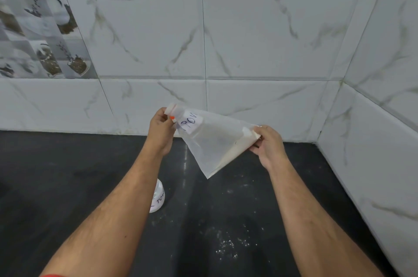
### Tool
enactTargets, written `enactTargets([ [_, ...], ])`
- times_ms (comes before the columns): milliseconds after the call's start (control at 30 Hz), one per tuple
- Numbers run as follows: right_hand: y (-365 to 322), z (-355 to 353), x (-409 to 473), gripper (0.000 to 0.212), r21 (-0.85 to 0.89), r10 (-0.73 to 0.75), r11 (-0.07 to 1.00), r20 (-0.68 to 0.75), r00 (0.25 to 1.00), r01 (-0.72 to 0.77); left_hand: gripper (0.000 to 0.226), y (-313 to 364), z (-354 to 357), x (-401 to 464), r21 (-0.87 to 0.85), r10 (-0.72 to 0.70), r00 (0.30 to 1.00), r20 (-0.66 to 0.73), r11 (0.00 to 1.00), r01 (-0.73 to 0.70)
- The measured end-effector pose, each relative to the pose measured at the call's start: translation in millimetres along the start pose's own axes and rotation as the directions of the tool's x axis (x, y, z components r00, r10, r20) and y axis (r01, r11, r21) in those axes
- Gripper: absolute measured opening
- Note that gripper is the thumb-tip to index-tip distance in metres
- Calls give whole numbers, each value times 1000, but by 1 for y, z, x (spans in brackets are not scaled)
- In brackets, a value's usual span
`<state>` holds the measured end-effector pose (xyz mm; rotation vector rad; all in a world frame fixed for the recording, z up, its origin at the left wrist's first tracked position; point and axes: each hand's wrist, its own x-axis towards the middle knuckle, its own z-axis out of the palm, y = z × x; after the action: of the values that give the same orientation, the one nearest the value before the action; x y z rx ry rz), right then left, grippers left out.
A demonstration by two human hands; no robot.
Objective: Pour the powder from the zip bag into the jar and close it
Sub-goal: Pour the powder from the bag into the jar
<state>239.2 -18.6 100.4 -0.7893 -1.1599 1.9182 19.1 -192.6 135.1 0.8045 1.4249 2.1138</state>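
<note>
Your left hand (161, 127) pinches the zip bag (212, 143) by its slider end, right hand (267, 144) its opposite corner. That probably shakes powder down; the jar (158, 197) sits below the bag.

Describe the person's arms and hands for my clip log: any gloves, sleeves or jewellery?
Both forearms are bare, with visible hair. The left hand and right hand wear no gloves, and no rings or watch show. A sliver of red fabric at the bottom edge may be a sleeve.

Translucent plastic zip bag (214, 141), glossy marbled wall tiles (260, 34), and a dark, smooth, faintly reflective countertop (67, 175) dusted with powder.
</note>
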Motion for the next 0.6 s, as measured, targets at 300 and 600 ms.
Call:
enactTargets([
  [300,-14,12,-3,28,-303,-185,936,4,983,178,22,-6,-2,-6,94,-24,1000,-7,995,25],
  [600,-35,11,0,28,-319,-184,929,42,982,188,16,-13,-16,-12,199,-1,1000,4,980,1],
])
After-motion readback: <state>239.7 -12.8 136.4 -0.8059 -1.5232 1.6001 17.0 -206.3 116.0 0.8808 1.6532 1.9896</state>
